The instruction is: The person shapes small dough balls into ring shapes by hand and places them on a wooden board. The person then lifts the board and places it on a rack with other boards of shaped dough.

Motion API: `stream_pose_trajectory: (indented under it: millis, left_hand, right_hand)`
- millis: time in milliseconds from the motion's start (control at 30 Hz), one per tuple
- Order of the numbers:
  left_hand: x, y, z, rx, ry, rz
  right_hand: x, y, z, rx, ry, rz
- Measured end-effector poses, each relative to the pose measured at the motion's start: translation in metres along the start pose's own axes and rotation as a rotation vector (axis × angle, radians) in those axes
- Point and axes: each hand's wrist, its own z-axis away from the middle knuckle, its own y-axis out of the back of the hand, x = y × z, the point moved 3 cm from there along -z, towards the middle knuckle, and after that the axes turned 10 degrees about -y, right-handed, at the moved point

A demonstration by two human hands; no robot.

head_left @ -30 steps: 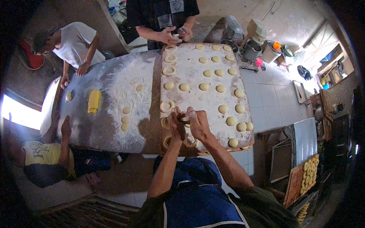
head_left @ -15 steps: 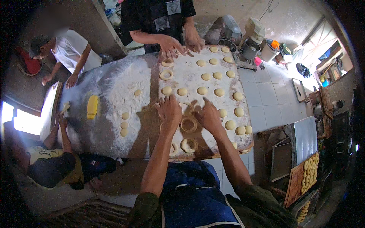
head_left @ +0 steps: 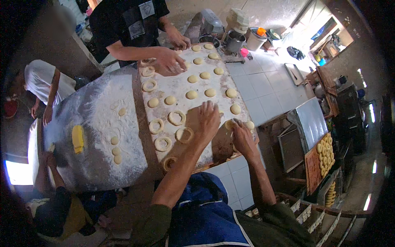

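Note:
My left hand (head_left: 210, 120) is over the floured board (head_left: 173, 78), fingers stretched out, with a bit of pale dough showing beside them. Close by on the right, my right hand (head_left: 244, 139) is closed, its fingertips pressed against a dough ball (head_left: 228, 124). Another dough ball (head_left: 249, 125) lies next to its knuckles. To the left of my hands lie several dough rings, among them one ring (head_left: 177, 118) and a second ring (head_left: 184, 134) partly beside my left forearm. Rows of round dough balls (head_left: 191, 94) cover the middle and far part of the board.
Across the board a person's hand (head_left: 170, 60) works among the dough. Two people stand by the floured metal table (head_left: 103, 164), which holds a yellow block (head_left: 77, 139) and several dough balls. At right, a wooden tray (head_left: 312, 168) carries dough rings. Buckets (head_left: 256, 40) stand at the back wall.
My view has turned, so the board appears shifted left. Both my hands have moved right, from the dough rings to the dough balls. The ring that was between my hands now lies free.

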Motion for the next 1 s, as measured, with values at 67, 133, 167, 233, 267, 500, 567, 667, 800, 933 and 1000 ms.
stream_pose_trajectory:
  millis: [67, 133, 167, 233, 267, 500, 567, 667, 800, 933, 1000]
  left_hand:
    - [0.01, -0.017, -0.007, -0.143, 0.06, 0.054]
    - [0.007, -0.009, -0.005, -0.14, 0.184, 0.387]
    - [-0.004, 0.003, 0.002, -0.118, 0.301, 0.723]
    - [-0.025, 0.042, 0.028, -0.013, 0.495, 0.892]
    - [-0.041, 0.064, 0.049, 0.028, 0.594, 0.965]
    - [-0.186, 0.178, 0.249, 0.115, 0.9, 0.113]
    - [-0.192, 0.184, 0.275, -0.007, 0.844, -0.217]
    - [-0.192, 0.186, 0.303, 0.087, 0.998, 0.1]
    - [-0.204, 0.193, 0.306, 0.255, 0.958, 0.241]
    - [-0.226, 0.184, 0.285, 0.411, 0.958, 0.433]
    - [-0.229, 0.181, 0.275, 0.494, 0.948, 0.635]
  right_hand:
    - [0.007, -0.015, 0.0, -0.018, -0.011, 0.092]
    - [0.016, -0.021, -0.009, -0.067, -0.304, 0.183]
    - [0.016, -0.018, -0.013, -0.067, -0.406, 0.053]
    - [0.008, -0.01, -0.012, -0.256, -0.635, 0.063]
    - [-0.01, -0.008, -0.015, -0.164, -0.549, -0.065]
    - [-0.243, -0.139, -0.065, -0.462, 0.3, -0.574]
    - [-0.307, -0.214, -0.082, -0.506, 0.318, -0.435]
    - [-0.346, -0.287, -0.098, -0.305, 0.285, -0.1]
    - [-0.342, -0.306, -0.102, -0.411, 0.209, 0.003]
    - [-0.342, -0.268, -0.078, -0.647, 0.067, -0.54]
    - [-0.345, -0.247, -0.062, -0.768, -0.102, -0.905]
